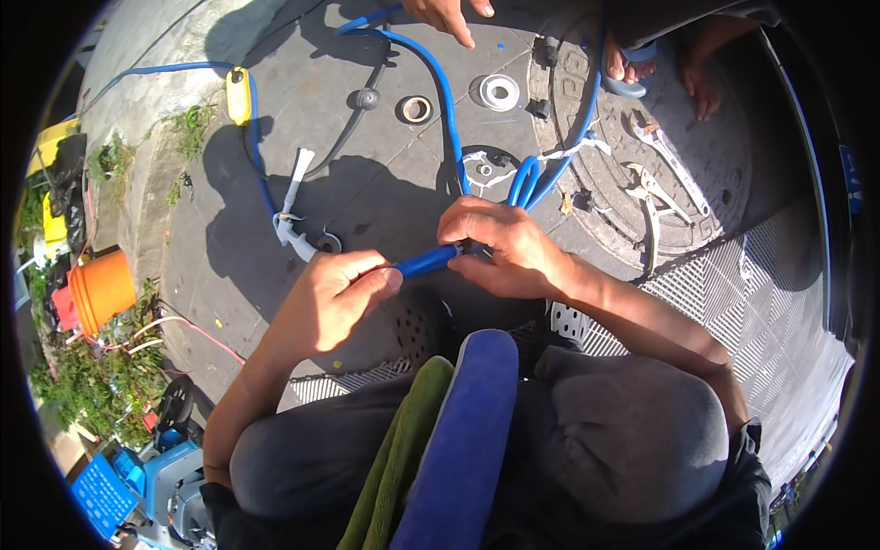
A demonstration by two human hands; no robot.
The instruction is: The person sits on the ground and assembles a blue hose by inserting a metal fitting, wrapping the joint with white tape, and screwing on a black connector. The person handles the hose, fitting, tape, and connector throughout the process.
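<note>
Dark grey trousers (632, 422), black sleeves (750, 486), bare forearms (642, 316), perforated dark footwear (417, 328)

Hose (423, 263) spans left hand (332, 298) to right hand (509, 247), tape rolls (486, 93) farther off, bucket (103, 291) way left, pliers (652, 220) over right, wrench (676, 167) just past them (both mostly on the manhole cover (607, 209)).

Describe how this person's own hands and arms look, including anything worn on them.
The left hand and right hand are bare, with no gloves; no ring shows on the fingers in view. The left forearm and right forearm are uncovered, without a visible watch or bracelet. Dark cloth, apparently sleeves, shows near the elbows.
</note>
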